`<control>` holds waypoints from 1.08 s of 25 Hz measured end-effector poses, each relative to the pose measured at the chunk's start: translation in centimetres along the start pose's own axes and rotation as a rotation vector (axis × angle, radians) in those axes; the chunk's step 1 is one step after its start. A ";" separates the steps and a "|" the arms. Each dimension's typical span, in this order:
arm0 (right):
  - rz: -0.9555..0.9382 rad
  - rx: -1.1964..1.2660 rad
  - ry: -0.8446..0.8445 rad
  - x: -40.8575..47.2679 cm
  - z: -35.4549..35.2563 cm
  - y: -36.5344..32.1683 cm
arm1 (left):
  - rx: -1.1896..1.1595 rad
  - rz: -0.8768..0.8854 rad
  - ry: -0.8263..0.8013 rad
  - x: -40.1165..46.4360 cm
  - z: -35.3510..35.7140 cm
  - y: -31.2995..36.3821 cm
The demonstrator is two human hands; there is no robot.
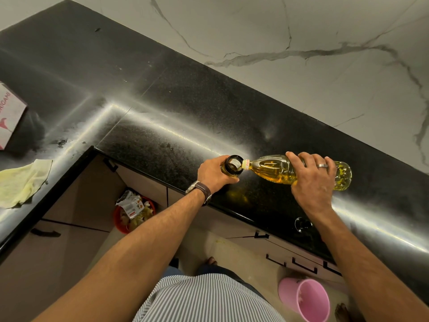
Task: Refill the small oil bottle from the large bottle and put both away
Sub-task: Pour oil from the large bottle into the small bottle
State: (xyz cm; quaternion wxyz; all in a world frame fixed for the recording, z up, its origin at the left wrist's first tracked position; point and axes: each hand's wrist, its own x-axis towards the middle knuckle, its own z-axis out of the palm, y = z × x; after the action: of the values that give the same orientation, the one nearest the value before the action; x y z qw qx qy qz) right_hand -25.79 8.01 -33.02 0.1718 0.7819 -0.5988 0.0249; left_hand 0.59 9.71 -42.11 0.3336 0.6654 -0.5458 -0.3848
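Observation:
The small oil bottle (232, 165) stands upright on the black counter (162, 117), its dark round mouth uncovered. My left hand (214, 174) grips its side. The large clear bottle (278, 169) of yellow oil lies tipped almost flat, its neck touching the small bottle's mouth. My right hand (312, 175) holds the large bottle around its middle from above, a ring on one finger. A round clear lid or ring (303, 224) lies on the counter near the front edge, under my right forearm.
A yellow cloth (22, 182) lies on the counter at left, beside a white and pink box (10, 115). On the floor below stand an orange bin (134, 213) with rubbish and a pink bucket (305, 298). Cabinet drawers run under the counter edge.

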 end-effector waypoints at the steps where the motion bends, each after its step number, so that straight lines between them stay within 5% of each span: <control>1: 0.001 0.000 -0.001 0.0 0.0 0.0 | 0.000 0.000 -0.002 0.0 0.0 0.0; 27: -0.013 -0.004 0.015 0.2 -0.1 0.1 | 0.010 -0.002 -0.006 0.1 0.0 -0.1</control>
State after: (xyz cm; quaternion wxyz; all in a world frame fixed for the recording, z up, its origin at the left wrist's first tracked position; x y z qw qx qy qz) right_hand -25.79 7.80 -32.85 0.1782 0.7851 -0.5925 0.0284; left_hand 0.62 9.64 -42.27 0.3282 0.6664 -0.5479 -0.3846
